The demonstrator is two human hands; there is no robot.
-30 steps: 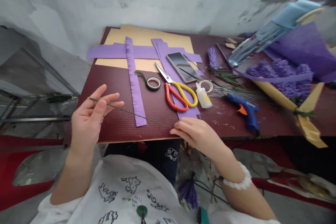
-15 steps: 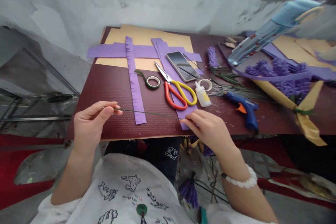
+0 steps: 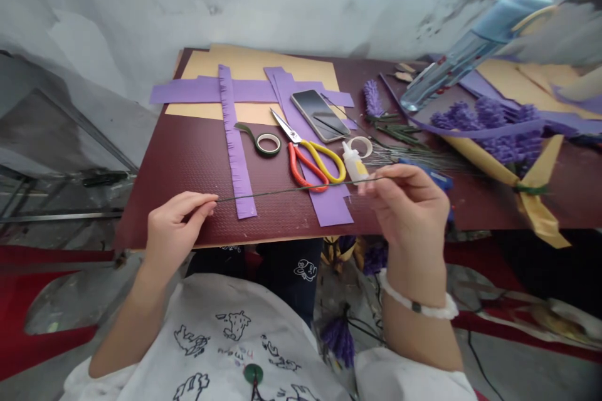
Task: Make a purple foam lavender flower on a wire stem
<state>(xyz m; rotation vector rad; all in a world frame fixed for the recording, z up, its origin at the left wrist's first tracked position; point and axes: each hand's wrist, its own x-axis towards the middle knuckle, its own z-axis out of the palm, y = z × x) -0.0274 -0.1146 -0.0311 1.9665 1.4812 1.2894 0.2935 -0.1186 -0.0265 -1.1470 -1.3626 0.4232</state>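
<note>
A thin dark green wire [image 3: 273, 192] is stretched between my hands above the table's front part. My left hand [image 3: 181, 219] pinches its left end. Its right end is pinched by my right hand [image 3: 409, 200], which covers part of a blue glue gun [image 3: 435, 177]. Beneath the wire lie a fringed purple strip [image 3: 235, 150] and scissors [image 3: 305, 153] with red and yellow handles. Beside the scissors are a roll of green tape [image 3: 268, 144], a phone [image 3: 320, 114] on purple paper [image 3: 329, 207], and a small white glue bottle [image 3: 353, 161].
At the right, a blue water bottle [image 3: 470, 53] leans near a bunch of purple flowers [image 3: 508, 131] in yellow wrap. Thin wires [image 3: 404, 155] and one purple flower [image 3: 373, 98] lie near the phone. A white tape roll [image 3: 361, 146] touches the glue bottle area.
My right hand has moved right and up, turned over, and now pinches the wire farther from my left hand. More of the wire shows. The view has shifted slightly.
</note>
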